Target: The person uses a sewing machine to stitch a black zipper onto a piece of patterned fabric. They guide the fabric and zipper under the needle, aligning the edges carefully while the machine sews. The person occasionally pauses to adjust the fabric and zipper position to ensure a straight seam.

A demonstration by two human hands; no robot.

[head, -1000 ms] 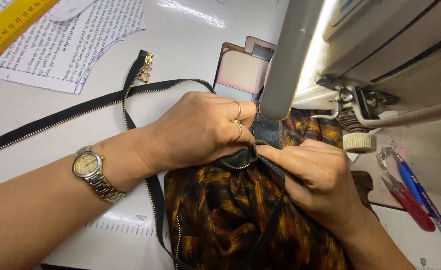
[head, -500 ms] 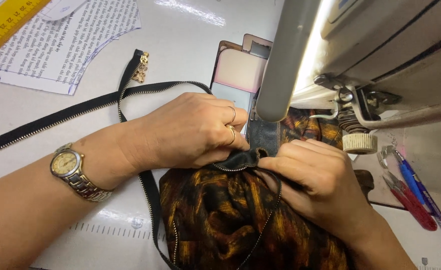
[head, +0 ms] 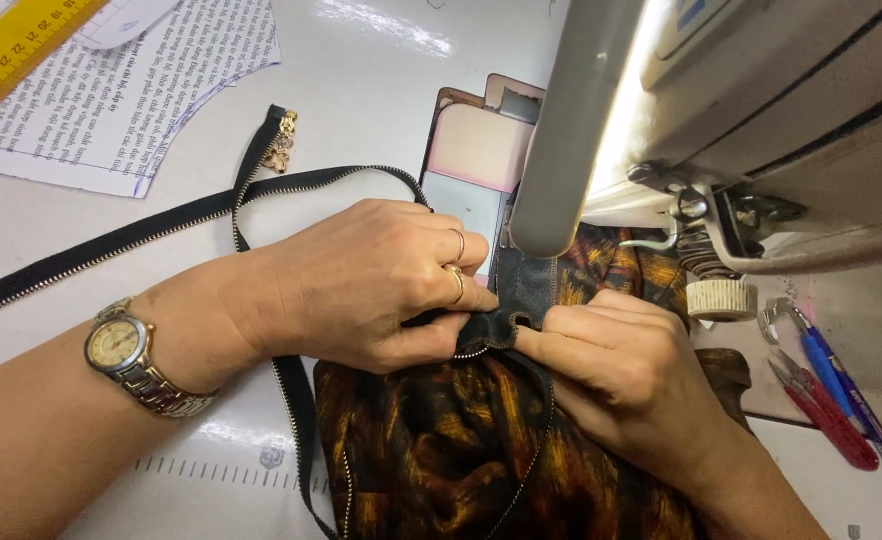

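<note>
My left hand (head: 376, 285), with two rings and a wristwatch (head: 126, 355), pinches the black edge of a brown-and-orange patterned fabric piece (head: 461, 450) just in front of the sewing machine (head: 721, 120). Opposite it, my right hand (head: 621, 375) grips the same black edge (head: 506, 320), fingertips almost touching those of the left. A black zipper tape (head: 131, 235) with a gold slider (head: 281, 150) runs from the left under my left hand and along the fabric's side. The needle area is hidden behind the machine's arm.
A printed paper pattern (head: 111, 90) and a yellow ruler (head: 11, 50) lie at the far left. A pink and brown flat piece (head: 476, 150) rests behind my hands. Red-handled snips (head: 826, 410) and a blue pen (head: 851, 395) lie at the right, below the machine.
Both hands have closed in on the black fabric edge, the left wrist sliding slightly left and down. The fabric edge is now folded and pinched between the fingertips.
</note>
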